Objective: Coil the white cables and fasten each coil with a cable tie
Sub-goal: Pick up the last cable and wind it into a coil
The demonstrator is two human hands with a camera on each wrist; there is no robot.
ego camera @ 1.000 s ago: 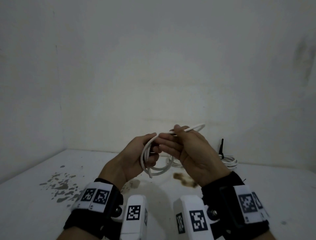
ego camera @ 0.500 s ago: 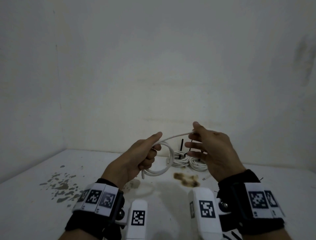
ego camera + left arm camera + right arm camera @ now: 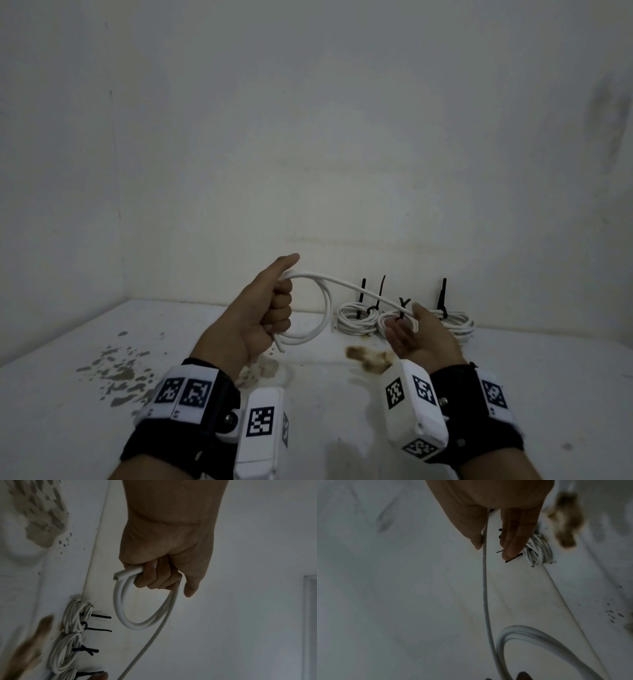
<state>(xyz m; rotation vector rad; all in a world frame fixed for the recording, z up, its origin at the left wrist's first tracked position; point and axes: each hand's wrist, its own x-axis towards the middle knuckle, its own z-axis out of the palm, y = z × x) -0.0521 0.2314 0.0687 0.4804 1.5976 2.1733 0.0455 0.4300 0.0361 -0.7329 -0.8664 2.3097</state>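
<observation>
Right hand (image 3: 416,337) has slid outward along the white cable (image 3: 346,283), thumb against it, fingers straight. Left hand (image 3: 265,310) grips the loops. Coiling step; next, bring the slack round.

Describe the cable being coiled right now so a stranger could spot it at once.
Above the white table, in front of the tied bundles by the back wall, the left hand grips a white cable. Unlike them, it is loosely looped, untied, trailing to the right hand.

Both hands up in front, wrists strapped

Left hand (image 3: 270,308) is a closed fist with thumb sticking up; right hand (image 3: 416,337) sits lower, palm turned up, fingers (image 3: 513,534) straight and loose.
</observation>
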